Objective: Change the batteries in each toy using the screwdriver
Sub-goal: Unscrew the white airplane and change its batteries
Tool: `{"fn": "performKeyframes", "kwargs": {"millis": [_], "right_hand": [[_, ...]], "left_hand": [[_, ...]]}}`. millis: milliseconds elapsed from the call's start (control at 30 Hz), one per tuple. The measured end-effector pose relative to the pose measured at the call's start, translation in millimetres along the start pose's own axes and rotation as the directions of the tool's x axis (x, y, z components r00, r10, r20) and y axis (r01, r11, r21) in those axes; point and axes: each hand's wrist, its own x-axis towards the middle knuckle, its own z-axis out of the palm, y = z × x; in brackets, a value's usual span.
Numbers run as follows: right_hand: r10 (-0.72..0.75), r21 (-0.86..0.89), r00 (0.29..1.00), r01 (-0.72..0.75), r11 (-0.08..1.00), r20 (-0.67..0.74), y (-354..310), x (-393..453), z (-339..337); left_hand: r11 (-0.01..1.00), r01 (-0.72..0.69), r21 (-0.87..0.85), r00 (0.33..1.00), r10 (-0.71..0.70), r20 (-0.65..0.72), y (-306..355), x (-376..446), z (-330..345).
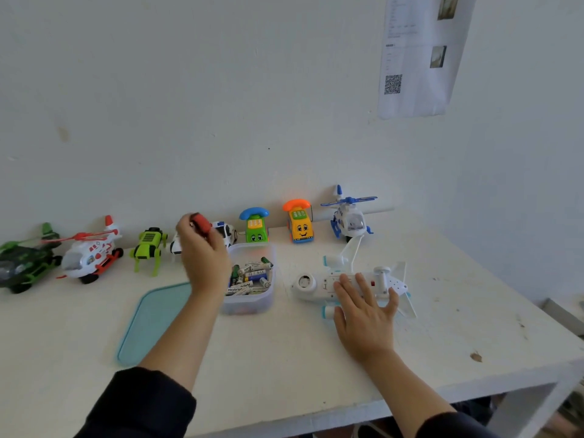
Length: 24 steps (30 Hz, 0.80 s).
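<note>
The left hand (202,251) gripped a red-handled screwdriver (200,223) above the battery box (252,303); the right hand (363,314) lay flat-fingered on the overturned toy airplane (319,284) on the desk (284,358).

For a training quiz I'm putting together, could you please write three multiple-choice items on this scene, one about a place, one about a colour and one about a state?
1. Where is the clear battery box?
A. Between the teal lid and the white toy plane
B. On the floor
C. On top of the green dog toy

2. What colour is the handset on the yellow toy phone?
A. Blue
B. Orange
C. Black

3. What is the right hand doing?
A. Lifting a helicopter
B. Making a fist in the air
C. Resting with straight fingers on the plane

Answers: 1 A, the box sits on the table between them. 2 B, an orange handset tops it. 3 C, the fingers lie flat on the upturned plane.
</note>
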Motion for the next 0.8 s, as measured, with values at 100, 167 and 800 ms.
{"fn": "performKeyframes", "kwargs": {"millis": [100, 167, 800], "right_hand": [[0.008, 0.018, 1.000, -0.007, 1.000, -0.005, 0.2, -0.5, 0.1], [0.013, 0.031, 1.000, -0.013, 0.999, -0.007, 0.8, -1.0, -0.5], [0.026, 0.061, 1.000, -0.026, 0.998, -0.004, 2.3, 0.0, 0.8]], "left_hand": [[0.940, 0.188, -0.285, 0.975, -0.145, 0.167, 30.8, -32.5, 24.6], [0.892, 0.309, -0.330, 0.938, -0.227, 0.263, 38.0, -55.8, 38.5], [0.907, 0.323, -0.270, 0.932, -0.255, 0.259, 31.9, -87.2, 62.2]]}}
